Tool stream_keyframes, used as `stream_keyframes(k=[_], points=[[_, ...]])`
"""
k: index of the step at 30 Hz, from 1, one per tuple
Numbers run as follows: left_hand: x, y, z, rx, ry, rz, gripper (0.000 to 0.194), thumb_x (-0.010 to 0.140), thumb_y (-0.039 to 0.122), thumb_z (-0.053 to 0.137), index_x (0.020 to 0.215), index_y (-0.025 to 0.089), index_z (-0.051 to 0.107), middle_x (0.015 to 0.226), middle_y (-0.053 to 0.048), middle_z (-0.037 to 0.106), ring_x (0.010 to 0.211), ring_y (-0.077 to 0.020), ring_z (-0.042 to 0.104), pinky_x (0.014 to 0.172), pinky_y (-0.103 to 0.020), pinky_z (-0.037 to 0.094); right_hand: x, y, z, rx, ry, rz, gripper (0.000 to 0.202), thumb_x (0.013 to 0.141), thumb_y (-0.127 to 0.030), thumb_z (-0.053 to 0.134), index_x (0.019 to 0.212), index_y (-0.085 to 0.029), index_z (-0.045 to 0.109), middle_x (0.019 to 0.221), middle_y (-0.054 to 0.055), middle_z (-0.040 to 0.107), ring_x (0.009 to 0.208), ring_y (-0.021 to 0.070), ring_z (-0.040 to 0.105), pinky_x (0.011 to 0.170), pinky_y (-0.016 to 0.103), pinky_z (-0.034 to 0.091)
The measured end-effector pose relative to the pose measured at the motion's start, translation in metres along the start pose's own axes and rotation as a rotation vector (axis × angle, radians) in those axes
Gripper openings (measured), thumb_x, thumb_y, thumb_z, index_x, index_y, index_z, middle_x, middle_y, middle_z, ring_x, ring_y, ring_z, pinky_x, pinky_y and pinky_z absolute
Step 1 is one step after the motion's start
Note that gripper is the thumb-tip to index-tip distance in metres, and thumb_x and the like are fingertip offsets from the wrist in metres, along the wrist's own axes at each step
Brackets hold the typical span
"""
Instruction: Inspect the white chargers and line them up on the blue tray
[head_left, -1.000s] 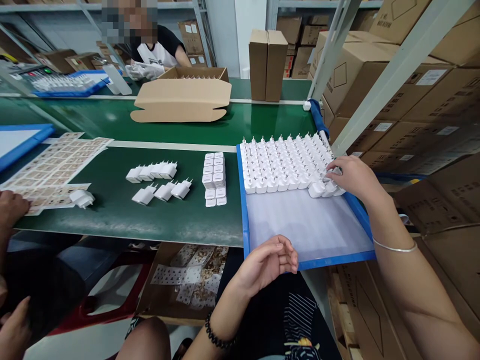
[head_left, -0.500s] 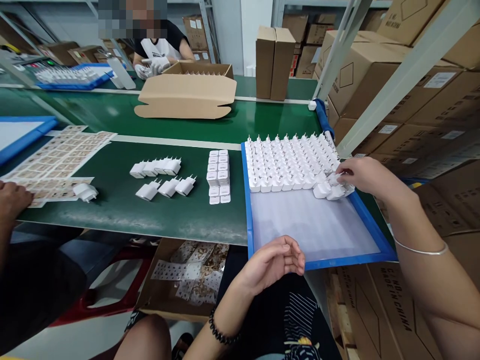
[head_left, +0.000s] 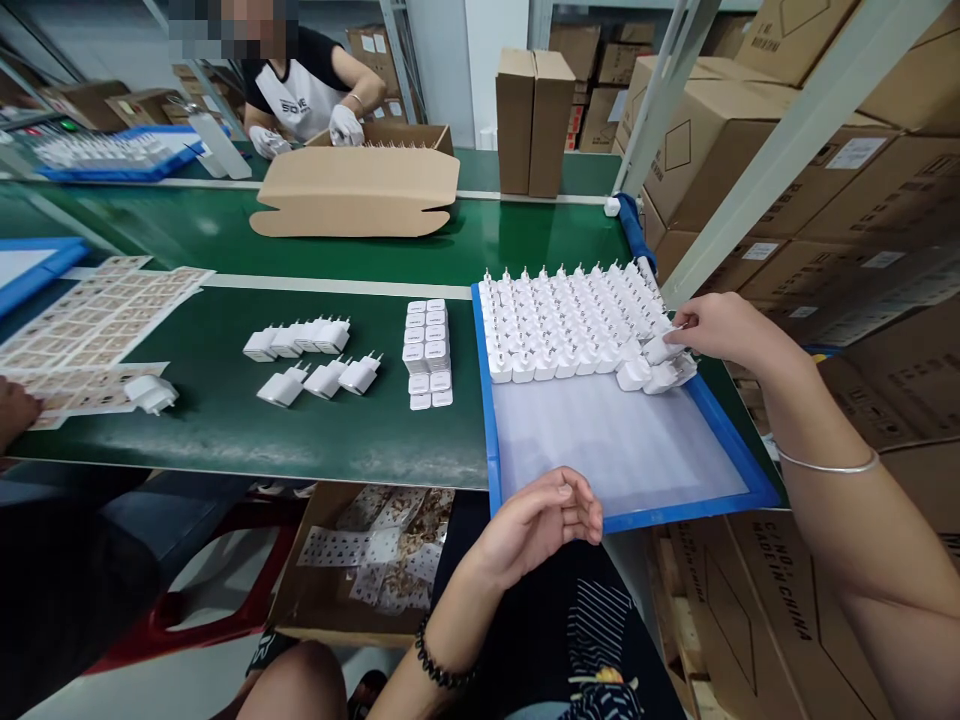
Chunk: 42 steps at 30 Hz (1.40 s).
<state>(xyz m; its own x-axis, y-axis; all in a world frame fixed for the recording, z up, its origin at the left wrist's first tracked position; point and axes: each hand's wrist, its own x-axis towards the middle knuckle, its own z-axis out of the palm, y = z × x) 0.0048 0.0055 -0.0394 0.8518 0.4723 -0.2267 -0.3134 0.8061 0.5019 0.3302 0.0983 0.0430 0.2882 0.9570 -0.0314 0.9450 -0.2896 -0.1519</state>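
Note:
My right hand (head_left: 712, 328) is at the far right of the blue-rimmed tray (head_left: 622, 520), its thumb and fingers closed on a tilted white charger plug (head_left: 661, 350). Under and beside that plug lie a few loose charger plugs (head_left: 634, 375), tipped over. Rows of white charger plugs (head_left: 555, 325) stand with their pins up across the tray's back half. My left hand (head_left: 546, 518) rests at the tray's front edge with nothing in it, the fingers loosely bent and the palm turned inward.
Left of the tray stand stacked white square pieces (head_left: 427, 350) and lying charger plugs (head_left: 326, 378). A neighbour's hand (head_left: 15, 410) touches sticker sheets (head_left: 90, 330). Across the bench, a gloved person (head_left: 307, 100) works at an open carton (head_left: 360, 190). A slanted metal post (head_left: 795, 150) rises at right.
The charger plug at my right fingertips now shows more clearly, tilted above the loose ones. The left hand stays nearly still. The co-worker's gloved hand has moved over the carton. The view has shifted slightly.

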Motion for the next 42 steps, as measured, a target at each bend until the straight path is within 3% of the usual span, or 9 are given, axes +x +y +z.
stream_keyframes(k=[6, 13, 19, 23, 26, 30, 38, 42], points=[[-0.001, 0.000, 0.000, 0.017, -0.002, 0.007, 0.018, 0.084, 0.029, 0.066, 0.088, 0.012, 0.062, 0.082, -0.008, 0.067, 0.075, -0.0168, 0.065, 0.076, -0.031, 0.047, 0.007, -0.005, -0.008, -0.008, -0.164, 0.054, 0.017, 0.071, -0.018, 0.074, 0.058, -0.020, 0.062, 0.062, 0.003, 0.065, 0.064, 0.0217, 0.061, 0.055, 0.031, 0.037], [-0.001, -0.001, -0.001, 0.010, -0.009, 0.017, 0.020, 0.084, 0.030, 0.067, 0.088, 0.012, 0.062, 0.082, -0.008, 0.067, 0.075, -0.0166, 0.065, 0.076, -0.030, 0.047, 0.009, -0.010, 0.005, 0.011, -0.180, 0.036, 0.020, 0.068, -0.013, 0.070, 0.053, -0.021, 0.059, 0.052, 0.002, 0.064, 0.062, 0.0222, 0.064, 0.053, 0.029, 0.039], [-0.001, -0.002, -0.001, 0.017, -0.013, 0.028, 0.018, 0.085, 0.029, 0.065, 0.089, 0.012, 0.062, 0.081, -0.008, 0.066, 0.075, -0.0173, 0.065, 0.076, -0.031, 0.046, 0.009, -0.019, 0.026, 0.042, -0.163, 0.118, 0.014, 0.069, -0.006, 0.061, 0.067, -0.018, 0.066, 0.048, 0.001, 0.065, 0.057, 0.0214, 0.068, 0.056, 0.028, 0.046], [-0.001, -0.002, -0.001, 0.022, -0.006, 0.026, 0.017, 0.085, 0.029, 0.065, 0.088, 0.012, 0.061, 0.081, -0.008, 0.066, 0.075, -0.0176, 0.064, 0.077, -0.032, 0.046, 0.005, -0.017, 0.035, 0.033, -0.169, 0.109, 0.024, 0.065, -0.005, 0.066, 0.084, -0.017, 0.072, 0.062, 0.001, 0.070, 0.054, 0.0186, 0.067, 0.053, 0.025, 0.045], [-0.001, -0.002, -0.001, 0.023, -0.011, 0.028, 0.019, 0.084, 0.030, 0.066, 0.088, 0.012, 0.061, 0.081, -0.009, 0.066, 0.076, -0.0178, 0.064, 0.077, -0.032, 0.045, -0.001, -0.013, 0.041, -0.007, -0.116, 0.036, 0.037, 0.059, -0.004, 0.070, 0.093, -0.019, 0.074, 0.082, 0.004, 0.074, 0.069, 0.0216, 0.070, 0.055, 0.026, 0.044], [-0.001, -0.003, -0.001, 0.023, -0.010, 0.041, 0.018, 0.085, 0.029, 0.065, 0.089, 0.012, 0.061, 0.082, -0.009, 0.066, 0.076, -0.0176, 0.064, 0.078, -0.032, 0.045, -0.013, -0.009, 0.050, -0.068, 0.006, -0.052, 0.035, 0.066, -0.006, 0.067, 0.098, -0.019, 0.075, 0.103, 0.011, 0.071, 0.090, 0.0271, 0.068, 0.064, 0.029, 0.044], [-0.001, -0.005, 0.001, 0.033, 0.007, 0.055, 0.016, 0.086, 0.027, 0.064, 0.088, 0.012, 0.061, 0.081, -0.009, 0.066, 0.075, -0.0171, 0.064, 0.077, -0.031, 0.046, -0.025, -0.002, 0.057, -0.154, 0.142, -0.189, 0.030, 0.080, -0.008, 0.057, 0.103, -0.020, 0.073, 0.110, 0.010, 0.068, 0.087, 0.0248, 0.065, 0.070, 0.031, 0.044], [-0.002, -0.003, 0.003, 0.052, 0.021, 0.069, 0.017, 0.086, 0.028, 0.064, 0.088, 0.012, 0.061, 0.081, -0.008, 0.067, 0.075, -0.0172, 0.064, 0.077, -0.031, 0.046, -0.030, -0.001, 0.058, -0.228, 0.178, -0.294, 0.030, 0.082, -0.007, 0.053, 0.105, -0.017, 0.070, 0.109, 0.014, 0.065, 0.099, 0.0299, 0.059, 0.079, 0.035, 0.043]])
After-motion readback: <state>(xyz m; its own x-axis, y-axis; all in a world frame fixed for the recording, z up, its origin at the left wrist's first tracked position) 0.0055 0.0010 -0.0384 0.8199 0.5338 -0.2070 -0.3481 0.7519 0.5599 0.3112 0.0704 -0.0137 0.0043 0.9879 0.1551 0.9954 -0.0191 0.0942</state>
